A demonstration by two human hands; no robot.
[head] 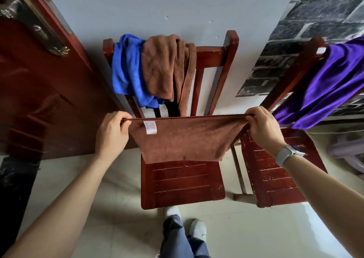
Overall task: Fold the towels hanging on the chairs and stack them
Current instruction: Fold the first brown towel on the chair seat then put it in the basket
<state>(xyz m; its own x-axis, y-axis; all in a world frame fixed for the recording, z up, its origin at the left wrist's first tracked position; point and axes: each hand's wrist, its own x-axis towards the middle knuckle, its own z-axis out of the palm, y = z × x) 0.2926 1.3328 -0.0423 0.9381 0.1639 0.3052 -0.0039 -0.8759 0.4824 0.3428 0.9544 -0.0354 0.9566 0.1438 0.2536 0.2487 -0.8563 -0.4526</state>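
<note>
A brown towel (183, 139) is stretched taut along its top edge, hanging folded in a short drape above the middle chair's seat (183, 185), a white label near its upper left corner. On that chair's backrest hang a crumpled blue towel (128, 70) and, overlapping its right side, a second brown towel (167, 66), both bunched and trailing downward. A purple towel (325, 84) drapes over the backrest of the right chair (275, 171), hanging smooth and glossy

Grey wall (177, 5); dark red door (39, 100) at left, brick-pattern panel (307, 31) at right. Pale tiled floor (118, 228). Two red wooden chairs (183, 185) side by side.
</note>
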